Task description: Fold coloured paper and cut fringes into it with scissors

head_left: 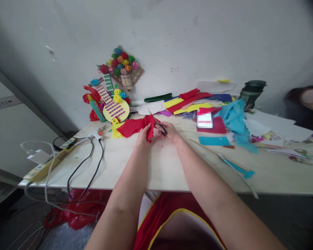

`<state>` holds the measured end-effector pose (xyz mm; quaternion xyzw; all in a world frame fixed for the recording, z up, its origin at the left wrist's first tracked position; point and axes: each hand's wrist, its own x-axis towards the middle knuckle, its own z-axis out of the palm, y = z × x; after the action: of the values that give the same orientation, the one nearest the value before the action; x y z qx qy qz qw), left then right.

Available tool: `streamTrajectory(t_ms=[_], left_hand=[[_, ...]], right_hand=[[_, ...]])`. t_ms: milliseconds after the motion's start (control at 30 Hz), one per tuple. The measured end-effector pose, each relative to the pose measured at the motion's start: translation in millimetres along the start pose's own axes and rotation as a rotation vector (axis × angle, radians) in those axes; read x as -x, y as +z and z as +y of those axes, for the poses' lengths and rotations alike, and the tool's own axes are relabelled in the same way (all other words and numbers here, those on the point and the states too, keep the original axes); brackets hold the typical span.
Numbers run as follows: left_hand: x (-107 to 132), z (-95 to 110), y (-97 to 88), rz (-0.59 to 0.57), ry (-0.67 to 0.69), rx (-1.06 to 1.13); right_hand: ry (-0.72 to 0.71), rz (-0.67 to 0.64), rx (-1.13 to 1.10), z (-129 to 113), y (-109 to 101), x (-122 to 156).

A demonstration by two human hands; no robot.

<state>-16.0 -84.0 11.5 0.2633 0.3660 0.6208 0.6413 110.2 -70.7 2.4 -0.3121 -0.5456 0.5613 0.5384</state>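
Observation:
Over the table's middle, my left hand (143, 136) pinches a piece of red crepe paper (149, 122). In my right hand (169, 131) is a pair of scissors (160, 127) with dark handles. Their blades point up and away, slightly apart, just beside the red piece; whether they touch it I cannot tell. More red paper (129, 127) lies left of my left hand, partly over a yellow sheet (117, 131). A small red scrap (162, 146) rests on the table below my hands.
A power strip (50, 161) with cables and a glue gun (99, 132) are at the left. Behind stand a paper-flower guitar (116, 109) and a glue bottle (96, 108). Coloured paper (187, 102), blue crepe (233, 116), a wooden stick (219, 153) and a dark bottle (251, 93) occupy the right.

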Motion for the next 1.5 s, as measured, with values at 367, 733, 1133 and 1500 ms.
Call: streamTrajectory(t_ms=[367,733,1133,1500], left_hand=[[-2,-1,-2.6,-0.068,0.055,-0.052],[5,2,4.1,-0.105,0.05,-0.021],[-4,0,-3.4,-0.101,0.165,-0.001],[-18,2,-10.5,0.103,0.276,0.176]], right_hand=[[-0.009,0.014,-0.014,-2,1,1],[-0.008,0.053,-0.001,-2,0,0],[-0.036,0.032,-0.092,-15,-6,6],[-0.06,0.387,0.247,-20,-23,-5]])
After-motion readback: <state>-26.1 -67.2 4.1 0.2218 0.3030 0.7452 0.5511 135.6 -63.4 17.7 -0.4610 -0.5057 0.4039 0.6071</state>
